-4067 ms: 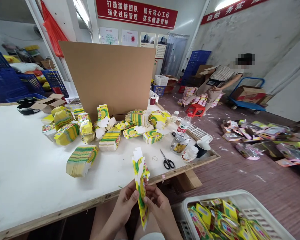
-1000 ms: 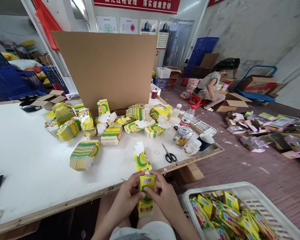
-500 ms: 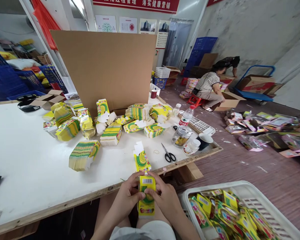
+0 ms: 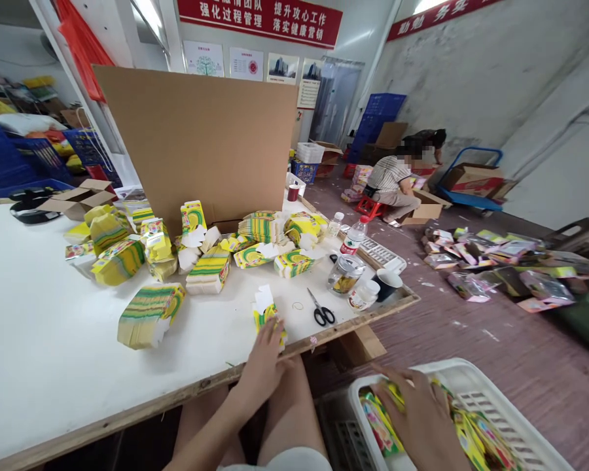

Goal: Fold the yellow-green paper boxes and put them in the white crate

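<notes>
Lying under left hand (image 4: 264, 356): flat carton (image 4: 265, 313); right hand (image 4: 422, 412) in basket (image 4: 510, 418).

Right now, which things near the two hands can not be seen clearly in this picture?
- Right hand: it covers what lies under it in the white basket; grip unclear.
- Left hand: fingertips hide part of the flat yellow carton.
- Basket: cut off by the bottom edge.
- Carton print: too small to read.
</notes>
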`<state>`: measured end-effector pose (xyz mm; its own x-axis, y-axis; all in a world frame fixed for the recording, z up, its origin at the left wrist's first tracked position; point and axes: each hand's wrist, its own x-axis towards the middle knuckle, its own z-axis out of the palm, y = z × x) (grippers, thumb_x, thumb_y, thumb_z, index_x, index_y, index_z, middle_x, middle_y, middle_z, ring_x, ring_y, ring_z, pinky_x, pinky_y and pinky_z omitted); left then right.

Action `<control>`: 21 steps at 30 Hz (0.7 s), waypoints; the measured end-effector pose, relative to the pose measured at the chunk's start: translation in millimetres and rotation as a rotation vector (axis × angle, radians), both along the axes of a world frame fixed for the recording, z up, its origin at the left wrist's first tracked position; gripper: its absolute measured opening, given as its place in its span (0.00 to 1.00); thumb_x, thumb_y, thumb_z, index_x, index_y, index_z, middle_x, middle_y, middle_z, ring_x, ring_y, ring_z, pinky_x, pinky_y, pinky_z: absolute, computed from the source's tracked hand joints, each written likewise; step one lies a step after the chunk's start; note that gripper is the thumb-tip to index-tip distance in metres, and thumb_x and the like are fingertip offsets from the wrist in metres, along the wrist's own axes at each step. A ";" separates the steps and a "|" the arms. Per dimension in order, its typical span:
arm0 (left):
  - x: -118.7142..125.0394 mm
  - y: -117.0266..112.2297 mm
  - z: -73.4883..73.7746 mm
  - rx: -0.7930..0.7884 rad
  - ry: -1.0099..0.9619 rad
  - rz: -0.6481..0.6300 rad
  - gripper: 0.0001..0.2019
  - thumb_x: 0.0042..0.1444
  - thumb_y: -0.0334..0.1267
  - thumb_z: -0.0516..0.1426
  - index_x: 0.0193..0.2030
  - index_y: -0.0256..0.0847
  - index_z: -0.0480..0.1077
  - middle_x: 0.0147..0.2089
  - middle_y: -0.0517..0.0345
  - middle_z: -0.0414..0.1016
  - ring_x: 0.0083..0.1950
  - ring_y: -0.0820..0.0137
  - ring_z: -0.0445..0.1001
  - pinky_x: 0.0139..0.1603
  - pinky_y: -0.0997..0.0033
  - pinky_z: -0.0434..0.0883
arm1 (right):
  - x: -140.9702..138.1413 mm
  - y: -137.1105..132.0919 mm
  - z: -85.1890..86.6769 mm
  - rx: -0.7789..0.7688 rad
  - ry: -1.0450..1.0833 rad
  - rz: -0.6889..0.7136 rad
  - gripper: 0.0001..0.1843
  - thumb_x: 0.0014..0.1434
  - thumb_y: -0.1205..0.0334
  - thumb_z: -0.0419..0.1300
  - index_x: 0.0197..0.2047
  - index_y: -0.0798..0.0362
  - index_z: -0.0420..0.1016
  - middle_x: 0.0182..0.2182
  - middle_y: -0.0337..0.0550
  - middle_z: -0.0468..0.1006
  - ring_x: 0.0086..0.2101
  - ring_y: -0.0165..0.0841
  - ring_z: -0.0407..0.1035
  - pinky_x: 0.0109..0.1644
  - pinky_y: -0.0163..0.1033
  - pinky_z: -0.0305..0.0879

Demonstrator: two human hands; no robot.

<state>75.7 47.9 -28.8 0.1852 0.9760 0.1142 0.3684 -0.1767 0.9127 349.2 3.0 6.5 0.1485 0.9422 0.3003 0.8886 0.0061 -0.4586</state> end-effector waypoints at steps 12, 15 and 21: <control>-29.0 -18.2 -7.9 0.348 0.063 -0.079 0.21 0.62 0.27 0.50 0.57 0.49 0.72 0.59 0.53 0.76 0.63 0.59 0.70 0.68 0.50 0.62 | -127.1 28.0 -16.3 -0.349 1.176 0.160 0.28 0.54 0.36 0.59 0.36 0.55 0.80 0.24 0.43 0.79 0.21 0.32 0.68 0.26 0.36 0.65; -25.1 -30.3 -3.6 0.455 0.023 -0.209 0.23 0.63 0.27 0.50 0.61 0.53 0.68 0.62 0.54 0.73 0.67 0.61 0.65 0.69 0.51 0.58 | -135.3 32.2 -11.2 -0.304 1.364 0.194 0.23 0.49 0.42 0.67 0.37 0.55 0.79 0.28 0.43 0.81 0.29 0.36 0.74 0.35 0.39 0.70; -14.8 -35.1 7.2 -0.073 -0.645 0.079 0.28 0.60 0.46 0.57 0.66 0.46 0.62 0.69 0.45 0.63 0.69 0.53 0.61 0.68 0.49 0.59 | -130.5 18.2 -8.8 -0.280 1.384 0.196 0.24 0.46 0.47 0.72 0.41 0.53 0.75 0.31 0.45 0.82 0.35 0.41 0.76 0.43 0.43 0.71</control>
